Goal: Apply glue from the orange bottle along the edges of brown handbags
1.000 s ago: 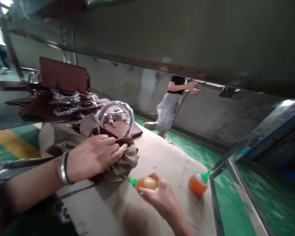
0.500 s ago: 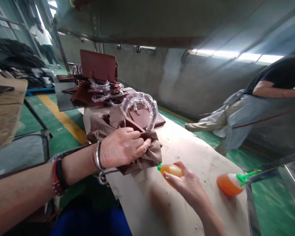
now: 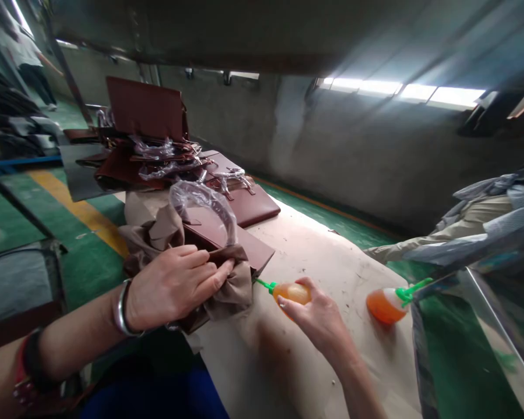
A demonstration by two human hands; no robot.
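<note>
My left hand [image 3: 179, 285] is closed on the brown lining cloth [image 3: 233, 285] of a dark red handbag [image 3: 253, 247]. A loop handle [image 3: 207, 201] wrapped in clear plastic rises from the bag. My right hand [image 3: 318, 314] grips a squeeze bottle [image 3: 293, 293] of orange-yellow liquid. The green nozzle of that bottle points left, close to the bag's edge by the lining. A second bottle [image 3: 385, 306], with orange liquid and a green nozzle, stands on the paper-covered table to the right.
Behind the bag lie another red bag [image 3: 253, 205] and a stack of bags [image 3: 146, 107] with wrapped handles. The table [image 3: 314, 361] has small dark scraps on it. A person [image 3: 26, 55] stands far left. Grey and tan cloth [image 3: 471, 224] hangs at right.
The view has shifted, and the bag's body and the bag behind it show more. The right hand's bottle now has its nozzle fully visible beside the bag. The person at right has left view.
</note>
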